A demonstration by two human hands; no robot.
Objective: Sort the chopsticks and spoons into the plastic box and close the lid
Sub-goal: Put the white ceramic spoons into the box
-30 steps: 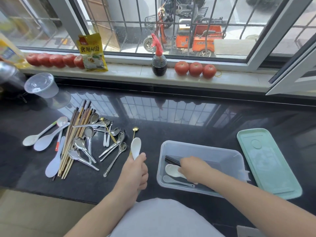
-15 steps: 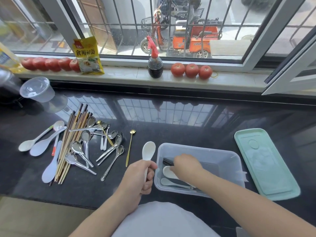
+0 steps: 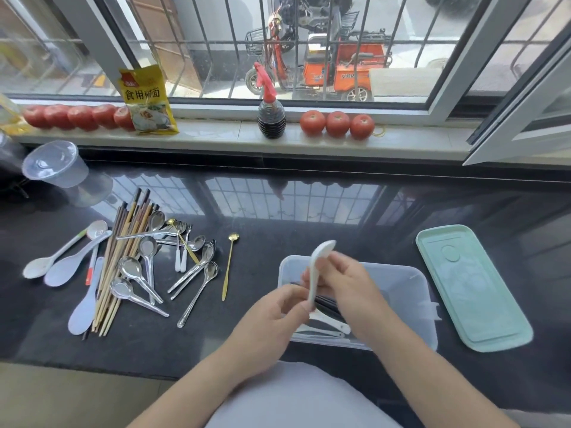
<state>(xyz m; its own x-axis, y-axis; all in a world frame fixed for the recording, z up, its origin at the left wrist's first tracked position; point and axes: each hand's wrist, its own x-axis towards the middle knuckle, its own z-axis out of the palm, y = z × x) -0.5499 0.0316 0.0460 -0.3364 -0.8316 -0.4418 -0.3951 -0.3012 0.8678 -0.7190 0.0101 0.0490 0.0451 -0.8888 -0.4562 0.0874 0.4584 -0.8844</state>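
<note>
Plastic box (image 3: 411,282), hands' white spoon (image 3: 319,267) above, perhaps chopsticks inside

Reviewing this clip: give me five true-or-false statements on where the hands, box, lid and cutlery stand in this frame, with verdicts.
1. Both hands hold the white spoon above the plastic box. True.
2. The green lid is on the box. False: it lies on the counter, right of the box.
3. The box is empty. False: white spoons and dark chopsticks lie inside.
4. The gold spoon lies apart from the metal spoon pile. True.
5. The chopsticks on the counter stand in a cup. False: they lie flat.
</note>
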